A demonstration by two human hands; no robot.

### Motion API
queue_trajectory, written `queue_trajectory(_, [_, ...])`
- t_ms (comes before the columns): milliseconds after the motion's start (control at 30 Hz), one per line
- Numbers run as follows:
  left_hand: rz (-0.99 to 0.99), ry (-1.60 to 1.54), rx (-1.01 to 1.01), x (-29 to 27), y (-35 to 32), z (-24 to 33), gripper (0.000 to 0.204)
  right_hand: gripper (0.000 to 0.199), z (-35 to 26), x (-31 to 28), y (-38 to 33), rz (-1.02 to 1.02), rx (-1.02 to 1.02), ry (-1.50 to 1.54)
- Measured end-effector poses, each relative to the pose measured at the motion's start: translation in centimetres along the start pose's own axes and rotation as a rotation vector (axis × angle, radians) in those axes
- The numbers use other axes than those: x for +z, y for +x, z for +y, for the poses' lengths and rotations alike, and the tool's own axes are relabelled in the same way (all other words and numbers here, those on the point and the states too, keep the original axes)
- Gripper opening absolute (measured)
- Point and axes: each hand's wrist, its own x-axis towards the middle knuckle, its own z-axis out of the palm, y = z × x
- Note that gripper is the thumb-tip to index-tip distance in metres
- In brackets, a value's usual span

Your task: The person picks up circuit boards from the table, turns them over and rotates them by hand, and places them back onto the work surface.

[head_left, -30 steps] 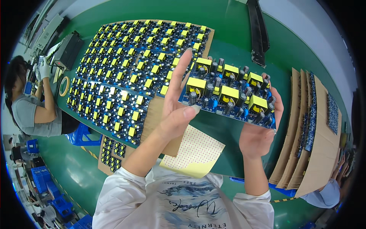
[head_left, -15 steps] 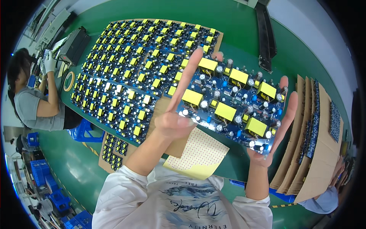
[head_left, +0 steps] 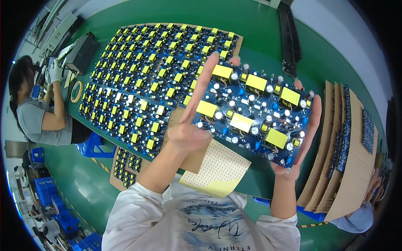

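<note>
green, flat table (head_left: 259, 178) lies under the blue board with yellow blocks (head_left: 253, 112). it has tipped since a second ago, showing its top better. fingers of left hand (head_left: 190, 134) and right hand (head_left: 305, 146) clamp its ends.

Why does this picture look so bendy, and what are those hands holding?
There's no robot here, just a person. A wide fisheye camera on their head looks down, and it makes straight edges bend. Their bare left hand and right hand hold a blue circuit board between them, with six yellow transformers on it. Many similar boards lie in rows on cardboard on the green table. A dotted sheet shows nearer the white shirt.
</note>
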Motion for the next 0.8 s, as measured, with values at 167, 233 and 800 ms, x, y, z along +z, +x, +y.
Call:
queue_trajectory(167, [0.040,0.062,0.004,0.2,0.0,-0.1,0.106,0.117,-0.6,0.9,0.0,0.184,0.115,0.044])
queue_trajectory(233, [0.046,0.054,0.013,0.1,0.0,-0.1,0.107,0.116,-0.7,0.7,0.1,0.183,0.145,0.033])
queue_trajectory(800, [0.159,0.051,0.027,0.7,0.3,-0.1,0.120,0.120,-1.0,-1.4,0.3,-0.080,0.202,0.554])
